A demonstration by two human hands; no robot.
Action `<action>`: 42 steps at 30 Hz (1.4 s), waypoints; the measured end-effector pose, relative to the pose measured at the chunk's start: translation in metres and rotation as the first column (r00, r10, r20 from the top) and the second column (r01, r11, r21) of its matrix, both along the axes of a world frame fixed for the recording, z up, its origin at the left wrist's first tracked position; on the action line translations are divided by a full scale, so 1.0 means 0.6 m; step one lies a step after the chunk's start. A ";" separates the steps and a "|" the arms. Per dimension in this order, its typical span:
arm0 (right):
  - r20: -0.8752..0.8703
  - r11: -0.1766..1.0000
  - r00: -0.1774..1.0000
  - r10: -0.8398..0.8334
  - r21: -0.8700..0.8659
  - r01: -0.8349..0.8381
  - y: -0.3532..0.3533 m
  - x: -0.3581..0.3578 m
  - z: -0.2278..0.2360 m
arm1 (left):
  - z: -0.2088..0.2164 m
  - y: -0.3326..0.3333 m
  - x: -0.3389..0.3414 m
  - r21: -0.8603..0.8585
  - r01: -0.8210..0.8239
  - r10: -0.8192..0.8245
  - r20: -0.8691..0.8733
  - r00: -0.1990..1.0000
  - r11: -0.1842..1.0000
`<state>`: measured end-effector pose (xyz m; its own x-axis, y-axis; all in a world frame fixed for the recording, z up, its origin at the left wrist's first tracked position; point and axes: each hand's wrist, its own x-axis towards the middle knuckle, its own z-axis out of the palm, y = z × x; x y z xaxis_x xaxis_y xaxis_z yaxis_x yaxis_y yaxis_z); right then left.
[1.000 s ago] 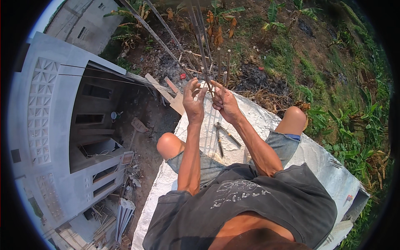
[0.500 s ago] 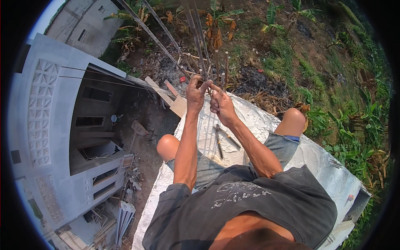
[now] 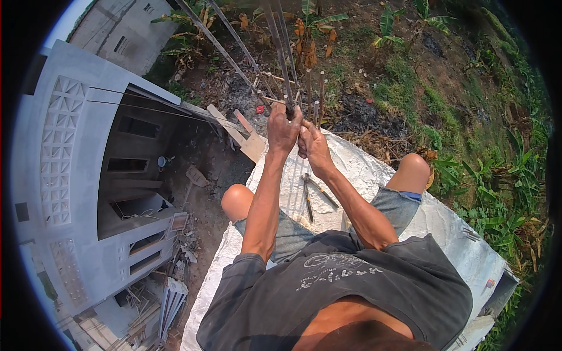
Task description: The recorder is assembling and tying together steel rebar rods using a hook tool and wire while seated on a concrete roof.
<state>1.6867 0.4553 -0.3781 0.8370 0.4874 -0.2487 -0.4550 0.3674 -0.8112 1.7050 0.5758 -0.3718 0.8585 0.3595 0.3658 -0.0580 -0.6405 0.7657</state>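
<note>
Thin steel reinforcing bars (image 3: 275, 44) rise in a bundle at the far end of a rough white concrete ledge, joined near their base by short cross ties (image 3: 271, 100). My left hand (image 3: 284, 131) is closed around the foot of one bar, its thumb pressed near the top. Right beside it, my right hand (image 3: 315, 149) is closed, with curled fingers touching the left hand's fingers; what they pinch is hidden. Between my legs, a pair of pincers (image 3: 309, 198) with black and yellow handles lies on the ledge, handles apart.
I sit astride the white ledge (image 3: 281, 169), which drops off on both sides. At the left stands a grey unfinished building (image 3: 82, 175) above rubble. Boards (image 3: 240, 131) lean by the ledge's far left corner. To the right, a slope (image 3: 433, 93) carries grass and banana plants.
My left hand has turned and wrapped more fully around the bar. My right forefinger, stretched toward the bars before, is now drawn in. The pincers have not moved.
</note>
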 end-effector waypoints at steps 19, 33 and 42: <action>0.393 0.908 0.917 0.071 -0.405 0.103 0.004 0.018 0.016 | 0.025 -0.002 0.012 0.064 0.032 -0.034 0.036 0.999 0.997; 0.182 0.883 0.935 0.303 -0.422 -0.204 -0.007 0.027 0.056 | 0.008 0.049 -0.005 -0.338 0.275 -0.331 -0.120 0.936 0.900; 0.386 0.824 0.886 0.258 -0.566 0.007 -0.003 0.050 0.030 | 0.050 0.043 0.007 -0.797 0.149 -0.415 -0.136 0.899 0.585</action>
<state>1.7167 0.4536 -0.3602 0.8602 0.4922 -0.1336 -0.0237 -0.2231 -0.9745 1.7094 0.6018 -0.3415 0.9760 0.1086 -0.1887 0.1669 0.1833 0.9688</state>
